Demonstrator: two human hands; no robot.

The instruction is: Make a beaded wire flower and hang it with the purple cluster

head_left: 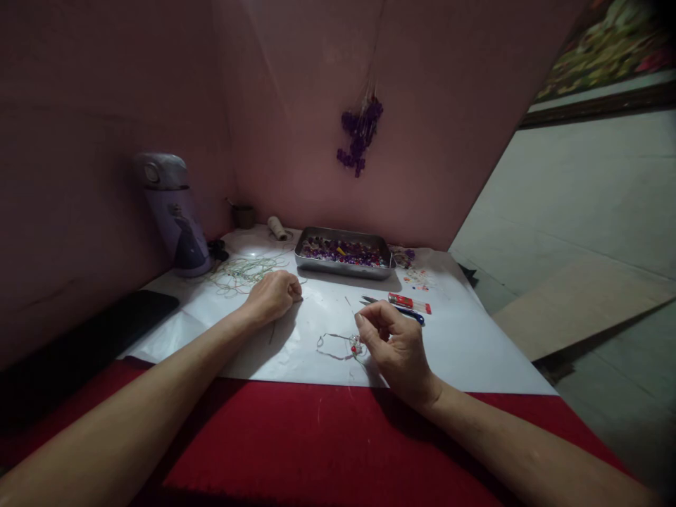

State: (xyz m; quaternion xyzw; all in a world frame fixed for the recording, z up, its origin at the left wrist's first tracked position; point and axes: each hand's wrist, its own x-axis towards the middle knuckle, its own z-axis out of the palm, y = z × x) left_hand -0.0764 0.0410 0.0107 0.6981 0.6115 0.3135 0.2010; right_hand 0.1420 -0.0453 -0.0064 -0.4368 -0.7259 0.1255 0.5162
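Pink walls (296,105) stand behind a white sheet (465,352), with red cloth (274,436) along its near edge. At far left lies a flat black object (79,317), then an upright lilac bottle (182,229) with a grey lid, a small dark pot (243,217) and a tangle of pale threads (246,273). Just beside the tangle, the left hand (272,296) rests with its fingers curled together; I cannot tell whether the tips clamp on anything. Behind it lies a spool (277,227). Near the middle, a wiry loop (330,354) with clear and red beads (354,347) lies on the sheet, just left of the right hand (396,345), whose thumb and forefinger pinch a thin needle-like piece (349,305). Beyond sits a metal tray (346,269) of mixed beads, below purple beadwork (360,134) hanging against the wall. Farther right come a pointed tool with a blue handle (416,316), a red-and-clear case (409,303), loose beads (420,282) and a leaning board (581,296).
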